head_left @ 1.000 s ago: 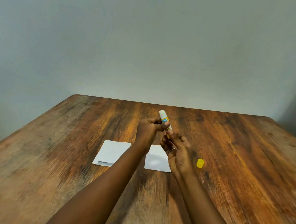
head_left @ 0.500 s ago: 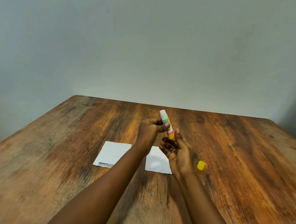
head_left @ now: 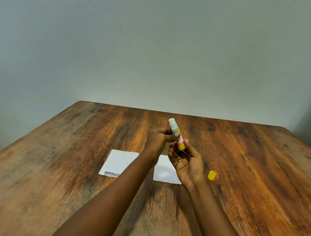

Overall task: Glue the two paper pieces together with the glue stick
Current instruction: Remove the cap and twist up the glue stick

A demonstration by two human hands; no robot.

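Yellow cap [head_left: 211, 175] off, my left hand [head_left: 159, 138] grips the glue stick [head_left: 176, 133], my right hand [head_left: 189, 165] pinches its base; I'd twist it slowly.

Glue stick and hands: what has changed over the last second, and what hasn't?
Very little. The right hand has slid its fingers down the glue stick to its base, uncovering the pink and yellow lower body. The left hand still grips the upper part. The yellow cap, left paper and right paper lie unmoved on the table.
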